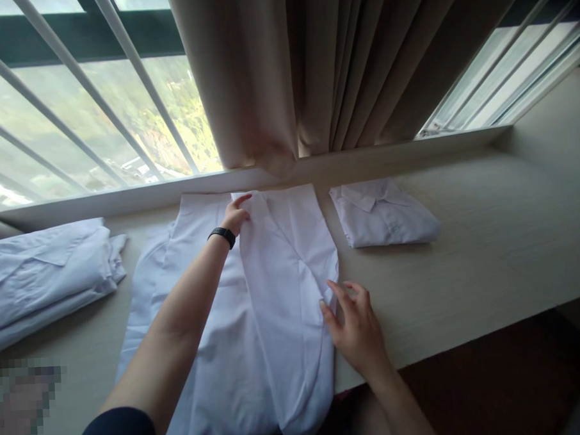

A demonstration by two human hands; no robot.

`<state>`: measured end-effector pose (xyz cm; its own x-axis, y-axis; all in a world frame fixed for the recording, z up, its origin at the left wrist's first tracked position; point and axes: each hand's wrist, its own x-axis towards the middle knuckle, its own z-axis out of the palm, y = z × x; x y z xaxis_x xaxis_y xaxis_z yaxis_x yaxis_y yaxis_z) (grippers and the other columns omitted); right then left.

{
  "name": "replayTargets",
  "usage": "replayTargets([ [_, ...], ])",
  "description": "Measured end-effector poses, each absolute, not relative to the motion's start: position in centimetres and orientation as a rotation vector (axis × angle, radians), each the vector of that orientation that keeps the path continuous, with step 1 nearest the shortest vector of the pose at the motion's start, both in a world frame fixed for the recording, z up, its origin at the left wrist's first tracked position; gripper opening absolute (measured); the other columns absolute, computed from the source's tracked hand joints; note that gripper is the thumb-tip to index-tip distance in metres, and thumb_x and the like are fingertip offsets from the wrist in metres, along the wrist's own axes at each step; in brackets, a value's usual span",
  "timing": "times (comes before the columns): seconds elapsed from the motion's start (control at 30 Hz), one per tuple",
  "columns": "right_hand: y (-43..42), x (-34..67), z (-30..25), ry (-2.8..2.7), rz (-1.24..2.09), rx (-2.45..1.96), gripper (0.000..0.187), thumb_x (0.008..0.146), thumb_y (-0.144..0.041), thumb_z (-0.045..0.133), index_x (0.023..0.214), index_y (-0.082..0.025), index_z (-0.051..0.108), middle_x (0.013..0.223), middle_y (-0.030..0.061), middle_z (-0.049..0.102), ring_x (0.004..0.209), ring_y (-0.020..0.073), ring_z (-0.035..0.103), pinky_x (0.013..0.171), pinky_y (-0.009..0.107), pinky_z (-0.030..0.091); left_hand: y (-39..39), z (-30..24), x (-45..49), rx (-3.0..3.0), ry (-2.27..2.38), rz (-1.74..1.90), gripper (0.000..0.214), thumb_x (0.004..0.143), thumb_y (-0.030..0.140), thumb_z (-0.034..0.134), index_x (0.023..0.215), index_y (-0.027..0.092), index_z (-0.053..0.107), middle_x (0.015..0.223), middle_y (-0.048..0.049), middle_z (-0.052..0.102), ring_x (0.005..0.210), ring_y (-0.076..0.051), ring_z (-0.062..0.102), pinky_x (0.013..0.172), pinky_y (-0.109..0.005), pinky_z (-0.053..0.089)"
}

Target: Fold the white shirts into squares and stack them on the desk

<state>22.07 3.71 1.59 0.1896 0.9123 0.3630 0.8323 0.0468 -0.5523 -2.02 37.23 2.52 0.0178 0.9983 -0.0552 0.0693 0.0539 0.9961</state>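
a dark navy sleeve [117, 433] covers the top of the left arm [179, 325], plain, with a smooth, curved hem [151, 421]. below it the arm is bare down to a slim, snug black band [222, 235] round the wrist [217, 249]. the left hand [237, 215] is bare, and so are the right hand [356, 323] and right forearm [401, 402], as far as they show.

Brown curtains [317, 69] between bright windows [121, 90]

The left arm [179, 325] is slanting far forward, nearly straight, and the left hand [235, 218] is pointing 1 finger rightward. The right arm [401, 395] is angling inward; the right hand [357, 327] is holding its fingers loosely curved, thumb standing apart.
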Motion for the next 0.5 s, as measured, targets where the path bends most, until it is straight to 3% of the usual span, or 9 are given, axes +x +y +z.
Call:
replayTargets([
  [0.1, 6.4, 24.2, 0.0, -1.744, 0.275, -1.727, 0.027, 0.092, -0.046, 0.058, 0.102, -0.024, 0.071, 0.119, 0.0115, 0.056, 0.091, 0.0212, 0.063, 0.086, 0.039, 0.056, 37.4, 2.2, -3.0, 1.182, 1.282, 1.170, 0.083, 0.047, 0.003, 0.052, 0.128, 0.015, 0.066, 0.083, -0.0052, 0.064, 0.071, -0.018, 0.058, 0.069, -0.032, 0.053],
  [0.17, 6.7, 24.4, -1.1, -1.727, 0.296, -1.705, 0.025, 0.093, -0.044, 0.057, 0.096, -0.023, 0.071, 0.117, 0.0106, 0.057, 0.091, 0.0197, 0.063, 0.087, 0.037, 0.056, 37.5, 1.9, -3.6, 1.144, 1.282, 1.191, 0.083, 0.046, 0.004, 0.052, 0.127, 0.016, 0.066, 0.084, -0.0052, 0.064, 0.070, -0.017, 0.057, 0.064, -0.029, 0.051],
  [0.37, 6.1, 23.7, -2.1, -1.757, 0.197, -1.699, 0.023, 0.094, -0.039, 0.056, 0.094, -0.023, 0.072, 0.125, 0.0107, 0.056, 0.093, 0.0205, 0.061, 0.088, 0.039, 0.054, 37.9, 1.4, -4.1, 1.009, 1.268, 1.276, 0.072, 0.046, 0.007, 0.055, 0.116, 0.015, 0.068, 0.080, -0.0049, 0.061, 0.070, -0.017, 0.055, 0.057, -0.027, 0.048],
  [0.5, 6.3, 23.8, -2.2, -1.766, 0.165, -1.704, 0.029, 0.092, -0.040, 0.058, 0.114, -0.025, 0.069, 0.129, 0.0115, 0.055, 0.102, 0.0235, 0.061, 0.091, 0.041, 0.054, 38.7, 1.5, -4.8, 0.997, 1.245, 1.306, 0.068, 0.050, 0.005, 0.056, 0.117, 0.012, 0.063, 0.089, -0.0079, 0.062, 0.087, -0.024, 0.060, 0.069, -0.035, 0.054],
])
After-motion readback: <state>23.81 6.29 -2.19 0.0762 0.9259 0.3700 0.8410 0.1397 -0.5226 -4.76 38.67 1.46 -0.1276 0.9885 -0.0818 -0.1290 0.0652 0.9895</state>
